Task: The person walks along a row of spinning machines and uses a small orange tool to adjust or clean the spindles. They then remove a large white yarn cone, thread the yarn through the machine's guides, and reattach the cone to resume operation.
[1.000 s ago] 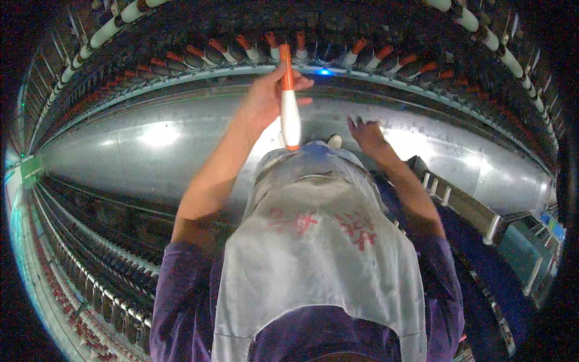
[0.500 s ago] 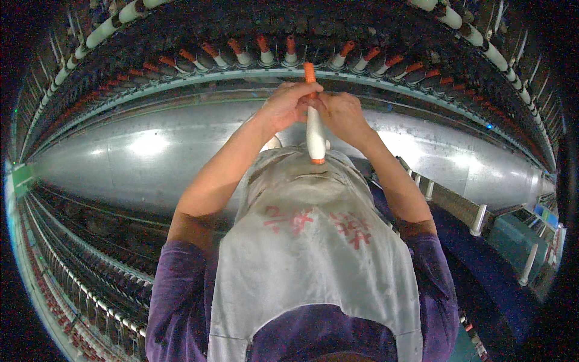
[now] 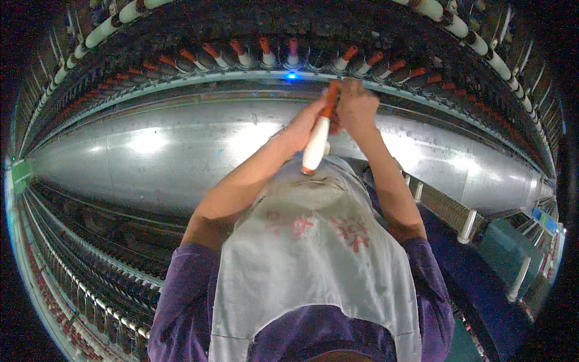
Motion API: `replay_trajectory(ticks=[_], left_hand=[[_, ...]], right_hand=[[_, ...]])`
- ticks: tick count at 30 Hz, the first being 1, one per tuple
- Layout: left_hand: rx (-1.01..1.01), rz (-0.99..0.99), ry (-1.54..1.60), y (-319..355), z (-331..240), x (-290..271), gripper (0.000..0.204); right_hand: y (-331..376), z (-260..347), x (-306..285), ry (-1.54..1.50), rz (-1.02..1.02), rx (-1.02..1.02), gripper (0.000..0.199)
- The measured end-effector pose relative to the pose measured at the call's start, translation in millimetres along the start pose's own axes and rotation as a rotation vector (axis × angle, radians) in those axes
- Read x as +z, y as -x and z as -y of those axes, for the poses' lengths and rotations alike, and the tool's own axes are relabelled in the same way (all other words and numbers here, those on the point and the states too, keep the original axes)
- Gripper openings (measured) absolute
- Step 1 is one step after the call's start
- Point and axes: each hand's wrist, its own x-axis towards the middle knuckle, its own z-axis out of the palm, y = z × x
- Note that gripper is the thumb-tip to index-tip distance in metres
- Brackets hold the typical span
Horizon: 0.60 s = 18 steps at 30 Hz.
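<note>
A bobbin of white yarn [image 3: 317, 145] on an orange tube is gripped in my left hand [image 3: 307, 127], with the fingers wrapped round its upper, bare part. It tilts, its top leaning right and its lower end close to my apron. Right beside the tube's top is my right hand [image 3: 358, 108], its fingers curled and slightly blurred; what they pinch, if anything, is hidden. Beyond both hands runs a row of upright bobbins with orange tops [image 3: 264, 53], with a gap in it just ahead of my hands.
A pale rail [image 3: 229, 76] with a lit blue lamp [image 3: 292, 76] runs before the bobbins. Below it stretches a wide, shiny metal surface [image 3: 193, 133]. White rolls [image 3: 104, 33] arch overhead. At right stands a cart-like frame with metal posts [image 3: 467, 227]; another row of machinery lies lower left.
The bobbin has tilted, its top swinging right and toward me. My right hand has shifted slightly right. A blue lamp now shows on the rail ahead.
</note>
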Motion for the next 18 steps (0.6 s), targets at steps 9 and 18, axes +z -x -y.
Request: replay_trajectory(ticks=[9,18], left_hand=[[0.327,0.093,-1.621,30.0,-84.5,-70.1,0.032],[-0.047,0.216,-0.445,50.4,-78.6,-60.9,0.036]], right_hand=[[-53.9,-85.5,-40.4,-0.109,-0.093,-0.257,0.021],[-36.7,21.7,-16.9,-1.404,0.868,-0.036,0.043]])
